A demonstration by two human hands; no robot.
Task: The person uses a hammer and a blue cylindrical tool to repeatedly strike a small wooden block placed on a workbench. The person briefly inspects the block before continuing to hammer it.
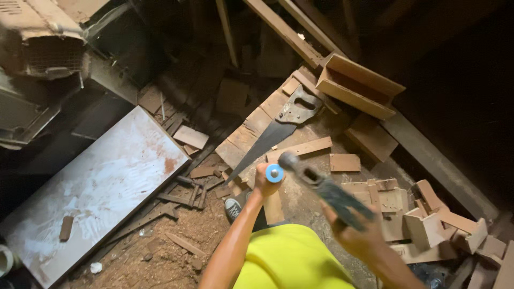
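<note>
— What were the hands doing?

— The left hand (pixel 266 181) was closed around a blue-handled chisel (pixel 274 173), held upright over a wooden strip (pixel 273 206). The right hand (pixel 357 231) gripped a hammer (pixel 316 183), raised and blurred, its head just beside the chisel top.

— Any risk?

— I judged a glancing blow could catch the left knuckles, since the hammer head was so near them. The person's shoe (pixel 232 207) sat close under the strip too.

— What crowded them?

— A handsaw (pixel 278 130) lay just beyond, an open wooden box (pixel 357 85) further off, small offcuts (pixel 428 225) at the right, a white board (pixel 101 187) on the left.
</note>
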